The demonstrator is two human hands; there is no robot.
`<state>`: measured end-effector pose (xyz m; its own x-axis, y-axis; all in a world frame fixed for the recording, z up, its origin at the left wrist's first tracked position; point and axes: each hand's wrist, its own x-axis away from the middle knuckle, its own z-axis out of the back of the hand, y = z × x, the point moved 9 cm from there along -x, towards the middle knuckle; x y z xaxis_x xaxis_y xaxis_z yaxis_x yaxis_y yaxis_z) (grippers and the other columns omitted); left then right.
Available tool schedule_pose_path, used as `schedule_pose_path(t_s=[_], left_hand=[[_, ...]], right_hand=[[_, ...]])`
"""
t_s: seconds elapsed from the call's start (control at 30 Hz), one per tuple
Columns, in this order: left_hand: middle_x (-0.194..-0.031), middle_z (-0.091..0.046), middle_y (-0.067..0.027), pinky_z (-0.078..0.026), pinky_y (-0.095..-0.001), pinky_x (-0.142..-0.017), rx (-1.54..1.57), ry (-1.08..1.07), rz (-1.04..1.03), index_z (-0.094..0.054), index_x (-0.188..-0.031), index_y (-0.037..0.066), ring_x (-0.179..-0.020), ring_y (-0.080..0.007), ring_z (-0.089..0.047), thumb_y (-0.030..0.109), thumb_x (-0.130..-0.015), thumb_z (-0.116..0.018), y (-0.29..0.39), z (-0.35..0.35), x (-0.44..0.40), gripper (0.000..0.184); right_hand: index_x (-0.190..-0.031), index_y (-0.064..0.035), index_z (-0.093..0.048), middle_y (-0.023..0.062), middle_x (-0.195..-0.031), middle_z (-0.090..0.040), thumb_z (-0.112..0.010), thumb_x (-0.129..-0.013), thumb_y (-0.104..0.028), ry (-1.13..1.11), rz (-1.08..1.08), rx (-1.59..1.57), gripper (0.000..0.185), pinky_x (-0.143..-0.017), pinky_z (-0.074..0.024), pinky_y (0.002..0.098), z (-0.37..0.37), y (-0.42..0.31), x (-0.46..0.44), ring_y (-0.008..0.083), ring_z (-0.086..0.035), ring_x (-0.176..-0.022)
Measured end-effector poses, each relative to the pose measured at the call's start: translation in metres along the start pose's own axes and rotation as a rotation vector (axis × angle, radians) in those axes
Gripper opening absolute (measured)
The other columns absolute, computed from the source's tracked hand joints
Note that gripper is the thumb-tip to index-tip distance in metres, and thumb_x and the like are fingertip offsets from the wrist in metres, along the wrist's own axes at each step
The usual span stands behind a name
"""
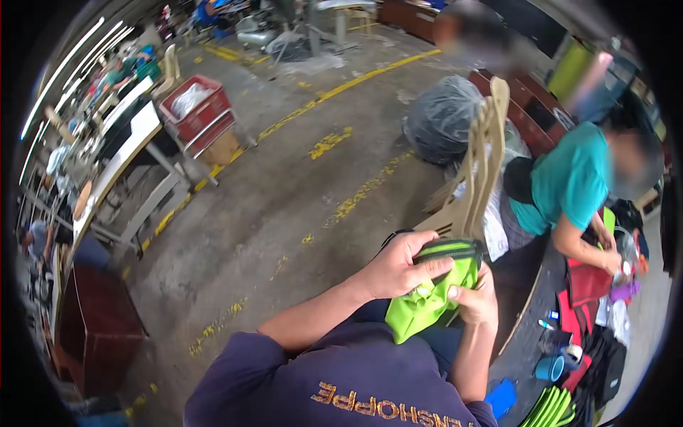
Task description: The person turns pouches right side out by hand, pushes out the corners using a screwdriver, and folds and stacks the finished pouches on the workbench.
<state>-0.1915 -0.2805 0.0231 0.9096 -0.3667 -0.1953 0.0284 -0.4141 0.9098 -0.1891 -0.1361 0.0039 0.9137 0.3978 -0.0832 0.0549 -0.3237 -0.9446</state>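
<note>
A lime green fabric pouch [414, 314] with a dark zipper edge [449, 249] is held up before my chest. My left hand [398, 268] grips its upper side near the zipper, thumb and fingers closed on the cloth. On the other side, my right hand [475, 297] pinches the pouch lower down, with the thumb pressed on the green fabric. The inside of the pouch is hidden.
A wooden chair [491, 156] stands just beyond the pouch. To the right, a person in a teal shirt [573, 174] works at a dark table [523, 313] with a blue cup [549, 368] and green strips [551, 408]. A red crate [203, 117] stands further left.
</note>
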Motion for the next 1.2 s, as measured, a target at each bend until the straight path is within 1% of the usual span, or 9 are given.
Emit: schedule_pose_path(t_s=[0.13, 0.23, 0.33, 0.6, 0.7, 0.9, 1.0, 1.07, 1.2], left_hand=[[-0.086, -0.061, 0.0061, -0.043, -0.0241, -0.067, -0.065, 0.067, -0.028, -0.065, -0.102, 0.004, -0.079, -0.0014, -0.053, 0.022, -0.104, -0.072, 0.012, 0.029, 0.011, 0.019], [-0.083, -0.060, 0.0064, -0.043, -0.0252, -0.065, -0.093, 0.110, -0.017, -0.065, -0.100, 0.004, -0.077, -0.0015, -0.052, 0.022, -0.104, -0.072, 0.015, 0.049, 0.012, 0.019], [-0.081, -0.060, 0.0058, -0.043, -0.0250, -0.065, -0.142, 0.121, -0.056, -0.065, -0.099, 0.004, -0.076, -0.0020, -0.052, 0.022, -0.104, -0.072, 0.012, 0.060, 0.003, 0.019], [-0.083, -0.063, 0.0052, -0.046, -0.0238, -0.068, -0.102, -0.001, 0.212, -0.066, -0.098, 0.002, -0.076, -0.0028, -0.054, 0.019, -0.104, -0.070, -0.032, 0.053, -0.049, 0.018], [-0.085, -0.064, 0.0050, -0.046, -0.0233, -0.069, -0.123, -0.078, 0.172, -0.067, -0.097, 0.003, -0.078, -0.0030, -0.055, 0.018, -0.104, -0.070, -0.049, 0.025, -0.078, 0.017], [-0.087, -0.064, 0.0034, -0.046, -0.0231, -0.069, 0.001, -0.528, 0.363, -0.066, -0.097, 0.005, -0.081, -0.0027, -0.056, 0.021, -0.102, -0.073, -0.109, -0.103, -0.112, 0.018], [-0.088, -0.065, 0.0032, -0.047, -0.0237, -0.069, 0.011, -0.680, 0.424, -0.067, -0.098, 0.006, -0.081, -0.0030, -0.057, 0.024, -0.102, -0.073, -0.142, -0.158, -0.130, 0.019], [-0.087, -0.065, 0.0035, -0.048, -0.0250, -0.070, 0.027, -0.758, 0.534, -0.068, -0.099, 0.007, -0.081, -0.0037, -0.058, 0.027, -0.102, -0.074, -0.170, -0.200, -0.130, 0.021], [-0.089, -0.064, 0.0043, -0.047, -0.0234, -0.071, 0.220, -0.866, 0.803, -0.068, -0.105, 0.007, -0.081, -0.0034, -0.057, 0.031, -0.101, -0.075, -0.180, -0.280, -0.102, 0.025]], right_hand=[[-0.136, 0.0014, -0.062, 0.0096, -0.123, -0.074, -0.090, -0.070, 0.001, 0.045, -0.246, -0.247, 0.071, -0.101, -0.0563, 0.0361, -0.008, 0.049, -0.014, 0.0202, -0.072, -0.110], [-0.140, 0.0007, -0.059, 0.0095, -0.125, -0.073, -0.088, -0.073, 0.002, -0.212, -0.365, -0.362, 0.072, -0.102, -0.0565, 0.0384, -0.034, 0.056, -0.028, 0.0220, -0.071, -0.112], [-0.139, 0.0008, -0.060, 0.0097, -0.124, -0.073, -0.087, -0.076, 0.000, -0.230, -0.416, -0.319, 0.069, -0.102, -0.0566, 0.0398, -0.043, 0.063, -0.038, 0.0232, -0.071, -0.112], [-0.139, 0.0005, -0.060, 0.0110, -0.125, -0.072, -0.084, -0.081, -0.003, 0.000, -0.412, -0.460, 0.063, -0.104, -0.0561, 0.0427, -0.011, 0.074, -0.015, 0.0253, -0.071, -0.114], [-0.140, -0.0003, -0.060, 0.0106, -0.126, -0.072, -0.084, -0.083, -0.004, 0.169, -0.320, -0.424, 0.062, -0.105, -0.0555, 0.0430, 0.024, 0.073, 0.005, 0.0254, -0.070, -0.116], [-0.143, -0.0014, -0.057, 0.0124, -0.130, -0.070, -0.089, -0.079, -0.013, 0.502, -0.179, -0.508, 0.072, -0.105, -0.0561, 0.0446, 0.070, 0.043, 0.079, 0.0281, -0.070, -0.119], [-0.137, -0.0015, -0.062, 0.0093, -0.125, -0.072, -0.087, -0.083, -0.013, 0.639, -0.007, -0.619, 0.060, -0.105, -0.0550, 0.0405, 0.093, 0.033, 0.119, 0.0238, -0.070, -0.116], [-0.135, -0.0014, -0.063, 0.0096, -0.122, -0.073, -0.088, -0.083, -0.014, 0.829, 0.092, -0.502, 0.059, -0.101, -0.0569, 0.0401, 0.116, 0.015, 0.147, 0.0235, -0.071, -0.112], [-0.118, 0.0011, -0.071, 0.0089, -0.106, -0.078, -0.088, -0.081, -0.014, 1.169, 0.007, -0.307, 0.043, -0.090, -0.0610, 0.0363, 0.137, -0.024, 0.222, 0.0219, -0.076, -0.096]])
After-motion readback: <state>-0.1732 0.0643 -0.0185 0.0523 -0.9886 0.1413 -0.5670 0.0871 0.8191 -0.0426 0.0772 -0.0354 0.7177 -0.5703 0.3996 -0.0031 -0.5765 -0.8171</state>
